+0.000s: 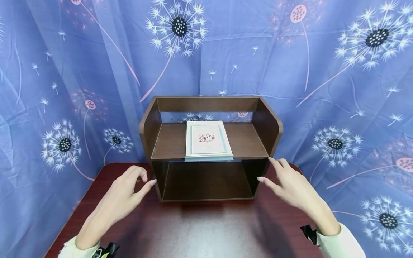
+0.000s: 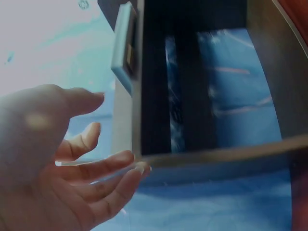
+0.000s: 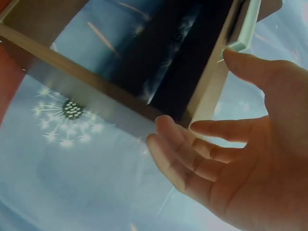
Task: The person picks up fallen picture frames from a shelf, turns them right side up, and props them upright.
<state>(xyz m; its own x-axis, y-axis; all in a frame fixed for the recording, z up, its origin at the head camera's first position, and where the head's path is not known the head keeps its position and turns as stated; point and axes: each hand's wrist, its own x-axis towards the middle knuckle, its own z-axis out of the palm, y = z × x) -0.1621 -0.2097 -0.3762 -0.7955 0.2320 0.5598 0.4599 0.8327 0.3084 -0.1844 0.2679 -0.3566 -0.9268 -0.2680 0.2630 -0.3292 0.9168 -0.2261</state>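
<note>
A dark brown two-tier shelf stands on the table, and a white book with a pale blue border and a floral picture lies flat on its upper board. My left hand is by the shelf's left side, fingers loosely bent and holding nothing. In the left wrist view, that hand's fingertips are right at the shelf's edge. On the opposite side my right hand reaches toward the right side panel, its fingers loosely extended around nothing. The right wrist view has its fingertips close to the panel's front edge.
The dark red, glossy table extends in front of the shelf. Behind and on both sides hangs a blue curtain printed with dandelions. The shelf's lower compartment has an open front, and the book slightly overhangs the upper board.
</note>
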